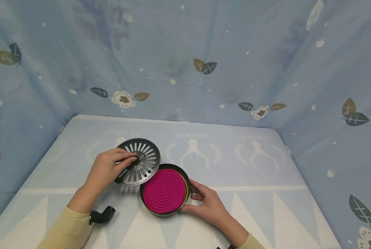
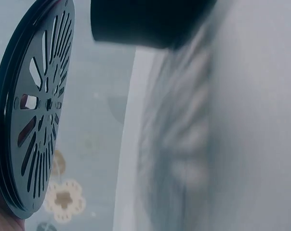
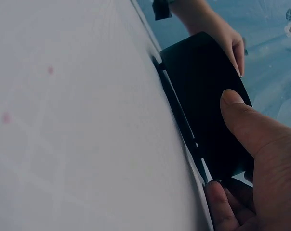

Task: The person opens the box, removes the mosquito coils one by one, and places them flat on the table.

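My left hand [image 1: 106, 169] pinches the small grip at the centre of a round dark metal lid [image 1: 152, 159] with radiating slots. The lid is raised and tilted, overlapping the upper left rim of a round black tin [image 1: 163, 215] in the head view. A magenta mosquito coil [image 1: 163, 191] lies flat in the tin, with a yellow edge showing at its right. My right hand [image 1: 208, 204] grips the tin's right side, thumb [image 3: 242, 113] along the wall and fingers curled by its base. In the left wrist view, the lid's slotted underside [image 2: 21, 86] stands almost edge-on.
The tin is on a table covered by a pale blue and white patterned cloth [image 1: 266, 204]. Blue printed fabric [image 1: 185, 45] hangs behind and at both sides. A black wrist-worn device [image 1: 102, 215] juts from my left sleeve [image 1: 68, 226].
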Tool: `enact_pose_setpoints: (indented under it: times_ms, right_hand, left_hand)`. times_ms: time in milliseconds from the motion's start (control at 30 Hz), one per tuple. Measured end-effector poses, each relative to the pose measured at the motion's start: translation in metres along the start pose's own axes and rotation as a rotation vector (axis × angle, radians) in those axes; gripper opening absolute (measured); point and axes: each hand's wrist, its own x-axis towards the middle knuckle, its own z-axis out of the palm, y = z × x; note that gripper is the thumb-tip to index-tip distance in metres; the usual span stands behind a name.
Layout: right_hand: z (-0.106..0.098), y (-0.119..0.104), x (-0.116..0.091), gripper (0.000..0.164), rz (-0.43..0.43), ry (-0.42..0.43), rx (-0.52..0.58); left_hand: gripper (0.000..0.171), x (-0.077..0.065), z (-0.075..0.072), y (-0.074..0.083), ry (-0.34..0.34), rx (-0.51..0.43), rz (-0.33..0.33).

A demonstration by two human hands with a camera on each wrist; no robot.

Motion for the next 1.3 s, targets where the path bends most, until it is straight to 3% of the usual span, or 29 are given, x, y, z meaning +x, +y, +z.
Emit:
enact_pose_setpoints:
  times_ms: [367, 633, 967, 1300]
  right_hand:
    - [0.000, 0.000, 0.000, 0.087, 0.005, -0.014, 0.009]
    - [0.000, 0.000, 0.000, 0.087, 0.006, -0.008, -0.003]
    - [-0.001, -0.001, 0.001, 0.086, -0.003, -0.003, -0.006]
    - [0.000, 0.002, 0.001, 0.086, 0.010, -0.003, -0.014]
  left_hand:
    - [0.023, -0.016, -0.011, -0.036, 0.007, 0.123, -0.105]
    - [0.020, -0.030, -0.016, -0.057, -0.068, 0.121, -0.269]
    - [0.025, -0.034, -0.023, -0.067, -0.198, 0.129, -0.472]
    - [0.029, -0.040, -0.022, -0.073, -0.237, 0.134, -0.512]
